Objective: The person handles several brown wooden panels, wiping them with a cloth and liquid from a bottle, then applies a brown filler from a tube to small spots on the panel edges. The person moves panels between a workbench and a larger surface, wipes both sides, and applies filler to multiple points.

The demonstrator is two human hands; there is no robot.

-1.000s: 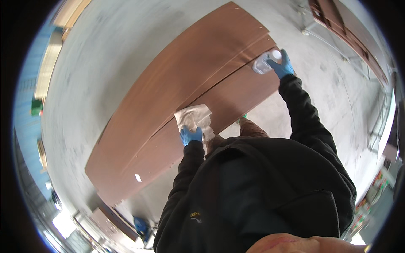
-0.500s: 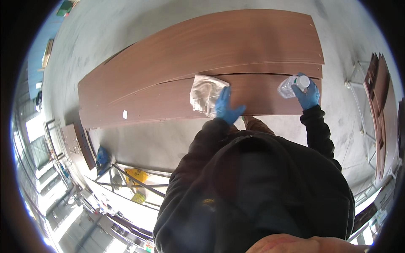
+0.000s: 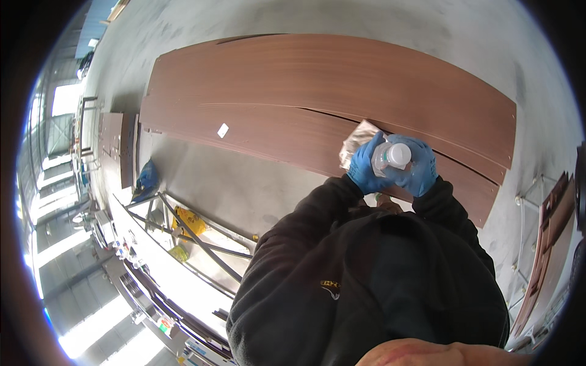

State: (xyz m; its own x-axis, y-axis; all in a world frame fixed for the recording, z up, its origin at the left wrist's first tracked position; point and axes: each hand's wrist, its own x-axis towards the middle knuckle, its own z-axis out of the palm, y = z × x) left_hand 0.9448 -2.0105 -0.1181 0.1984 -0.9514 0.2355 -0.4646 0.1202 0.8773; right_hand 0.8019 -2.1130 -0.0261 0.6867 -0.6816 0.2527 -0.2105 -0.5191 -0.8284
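Note:
A clear plastic bottle (image 3: 381, 160) with a white cap is held up between my two blue-gloved hands, its cap end toward me. My left hand (image 3: 365, 167) is closed against the bottle's left side, and my right hand (image 3: 421, 166) wraps it from the right. Under and behind my left hand, a crumpled pale shiny cloth (image 3: 356, 141) lies on long reddish-brown panels (image 3: 317, 73). My hands hide part of the cloth and the lower part of the bottle.
A small white tag (image 3: 223, 130) lies on the panels' left part. To the lower left stands a metal frame (image 3: 207, 244) with a yellow bag (image 3: 190, 222) under it, near a blue bag (image 3: 147, 177). More brown panels (image 3: 549, 226) stand on a rack at the right.
My right hand has brought the bottle leftward and nearer to me. My left hand has moved off the cloth and onto the bottle. The view has turned.

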